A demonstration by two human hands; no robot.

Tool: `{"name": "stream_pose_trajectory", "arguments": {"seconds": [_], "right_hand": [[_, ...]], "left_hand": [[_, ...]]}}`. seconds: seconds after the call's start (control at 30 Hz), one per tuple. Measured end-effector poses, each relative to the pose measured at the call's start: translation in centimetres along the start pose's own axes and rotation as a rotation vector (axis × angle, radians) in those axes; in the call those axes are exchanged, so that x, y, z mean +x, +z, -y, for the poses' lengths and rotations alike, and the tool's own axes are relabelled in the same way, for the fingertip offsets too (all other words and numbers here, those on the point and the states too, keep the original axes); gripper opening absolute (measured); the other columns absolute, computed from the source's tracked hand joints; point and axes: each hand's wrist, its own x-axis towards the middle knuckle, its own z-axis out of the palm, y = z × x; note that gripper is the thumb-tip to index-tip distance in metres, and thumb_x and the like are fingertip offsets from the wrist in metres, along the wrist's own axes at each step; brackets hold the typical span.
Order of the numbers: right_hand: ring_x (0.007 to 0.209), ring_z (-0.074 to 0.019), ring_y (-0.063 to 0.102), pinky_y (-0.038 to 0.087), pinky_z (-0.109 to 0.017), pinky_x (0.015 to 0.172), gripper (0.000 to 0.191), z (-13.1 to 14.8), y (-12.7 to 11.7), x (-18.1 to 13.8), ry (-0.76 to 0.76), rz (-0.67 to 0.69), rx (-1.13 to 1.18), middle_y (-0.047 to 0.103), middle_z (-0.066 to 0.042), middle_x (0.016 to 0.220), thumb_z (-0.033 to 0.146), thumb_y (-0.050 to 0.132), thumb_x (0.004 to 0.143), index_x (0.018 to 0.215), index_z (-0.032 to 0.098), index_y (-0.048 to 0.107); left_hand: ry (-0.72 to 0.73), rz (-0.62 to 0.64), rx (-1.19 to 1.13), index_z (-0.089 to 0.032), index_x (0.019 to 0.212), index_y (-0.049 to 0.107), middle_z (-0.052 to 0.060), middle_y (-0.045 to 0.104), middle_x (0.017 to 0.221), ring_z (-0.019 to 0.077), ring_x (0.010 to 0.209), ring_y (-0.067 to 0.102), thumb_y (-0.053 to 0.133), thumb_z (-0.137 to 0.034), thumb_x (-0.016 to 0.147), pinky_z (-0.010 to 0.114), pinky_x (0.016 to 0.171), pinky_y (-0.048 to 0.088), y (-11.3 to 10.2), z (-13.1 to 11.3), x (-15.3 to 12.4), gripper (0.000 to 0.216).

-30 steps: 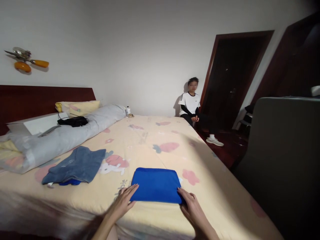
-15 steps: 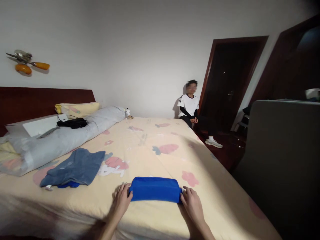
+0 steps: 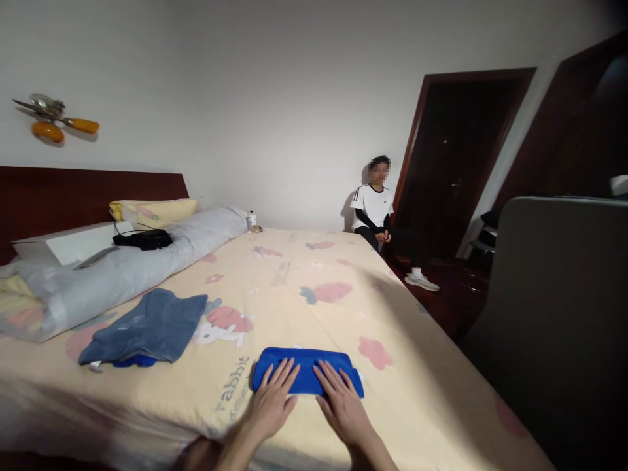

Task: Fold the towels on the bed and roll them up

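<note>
A bright blue folded cloth (image 3: 305,378) lies as a long flat rectangle near the front of the bed. On its left part rests my left hand (image 3: 275,396), palm down with the fingers stretched out. My right hand (image 3: 341,399) lies on its right part in the same way, fingers spread flat. A bit of white shows at the cloth's right end. To the left, a grey-blue cloth (image 3: 150,327) lies loosely on the bed, with a darker blue piece showing under its lower edge.
The bed (image 3: 275,307) has a cream sheet with carrot and rabbit prints. A rolled grey quilt (image 3: 196,239), a white box (image 3: 73,242) and a black item (image 3: 142,239) lie by the headboard. A person (image 3: 373,206) sits at the far corner. A grey panel (image 3: 554,314) stands at right.
Both hands have moved inward from the two ends of the blue cloth onto its top, fingers now laid flat. The cloth has stayed in nearly the same place.
</note>
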Motion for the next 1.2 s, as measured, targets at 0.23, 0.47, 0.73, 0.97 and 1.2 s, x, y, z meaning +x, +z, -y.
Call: {"name": "stream_pose_trajectory", "arguments": {"seconds": [0.23,0.47,0.73,0.97,1.2], "right_hand": [[0.139,-0.0259,0.037,0.036,-0.053,0.109,0.056,-5.1,-1.1,-3.1,0.123,-0.059,0.005,0.040,-0.008,0.151,0.026,0.039,0.090,0.147,0.030,0.036],[0.115,-0.0282,0.061,0.048,-0.045,0.097,0.049,-6.0,-1.6,-2.2,0.246,-0.238,0.275,0.066,-0.010,0.125,0.022,0.048,0.074,0.120,0.021,0.065],[0.081,-0.0232,0.069,0.056,-0.036,0.073,0.048,-8.3,-1.5,3.2,0.410,-0.338,0.435,0.073,-0.012,0.100,0.031,0.040,0.081,0.119,0.012,0.062],[0.113,-0.0334,0.060,0.043,-0.053,0.096,0.043,-8.7,-0.6,5.0,0.482,-0.323,0.103,0.066,-0.020,0.117,0.021,0.038,0.082,0.115,0.013,0.064],[0.137,-0.0229,0.041,0.030,-0.044,0.112,0.061,-3.4,1.0,8.3,0.207,-0.110,0.011,0.049,-0.008,0.145,0.014,0.041,0.078,0.138,0.020,0.050]], "left_hand": [[-0.068,0.027,-0.048,-0.036,0.152,0.018,0.001,0.030,0.157,0.0213,0.142,0.033,0.046,-0.024,0.091,0.049,0.115,0.027,-1.5,5.3,-3.0,0.068],[-0.111,-0.145,-0.211,-0.030,0.138,0.050,0.004,0.058,0.138,0.0214,0.126,0.053,0.046,-0.007,0.076,0.045,0.108,0.038,-1.6,6.8,-2.6,0.067],[-0.516,-0.267,-0.507,-0.019,0.115,0.062,0.004,0.073,0.097,0.0195,0.090,0.068,0.049,-0.024,0.083,0.031,0.079,0.054,-1.1,9.1,3.6,0.035],[-0.550,-0.218,-0.216,-0.020,0.116,0.063,0.012,0.066,0.120,0.0258,0.120,0.054,0.045,-0.014,0.086,0.048,0.102,0.038,-0.8,9.0,5.7,0.036],[-0.155,-0.026,-0.130,-0.024,0.139,0.049,0.003,0.051,0.145,0.0161,0.136,0.042,0.047,-0.004,0.072,0.035,0.116,0.029,-0.1,4.8,8.6,0.070]]}}
